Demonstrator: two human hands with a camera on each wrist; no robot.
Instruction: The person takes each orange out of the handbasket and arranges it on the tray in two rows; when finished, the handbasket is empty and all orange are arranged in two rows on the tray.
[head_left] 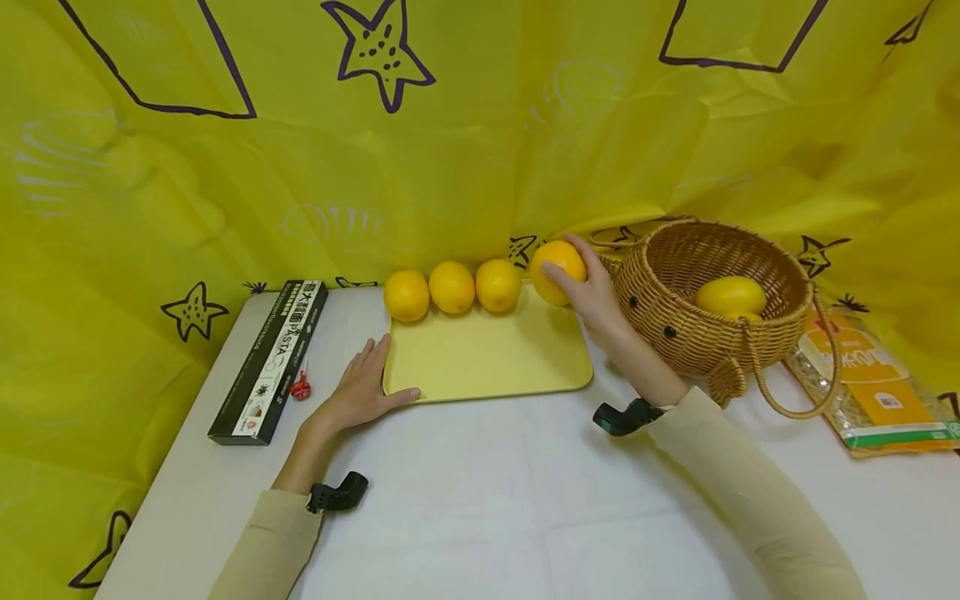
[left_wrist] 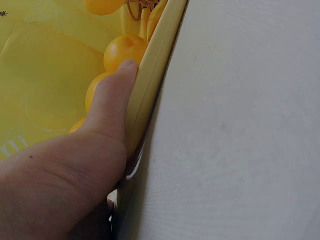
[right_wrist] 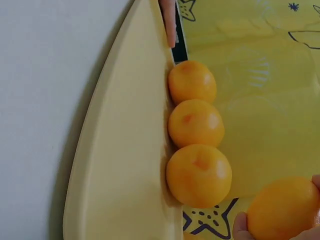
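Three oranges (head_left: 452,287) stand in a row along the far edge of the tray (head_left: 480,358), beginning at its far left corner. They sit very close, side by side; probably the edge and the neighbours help to keep such round things from rolling. A fourth orange (head_left: 558,271) is in the right hand (head_left: 592,292), near the far right corner of the tray, with a gap between it and the row. It appears to be raised, but I cannot tell if it touches the edge.

The right hand is closed around this orange: the thumb is on one side and the fingers are on the other, which I think suits a smooth, round fruit. The left hand (head_left: 363,392) grips nothing. Its fingers are rather straight and lie along the left edge of the tray, while the thumb, apart from them, rests on the near edge, so the near left corner sits between. I suppose this touch is for steadying the light tray.

Right of the tray, the basket (head_left: 697,333) carries yellow fruit (head_left: 731,295), and its mouth leans towards the person, perhaps convenient for reaching. A bag (head_left: 877,375) lies beside it. Near the table's left edge are a long box (head_left: 268,362) and a red lollipop (head_left: 301,387).
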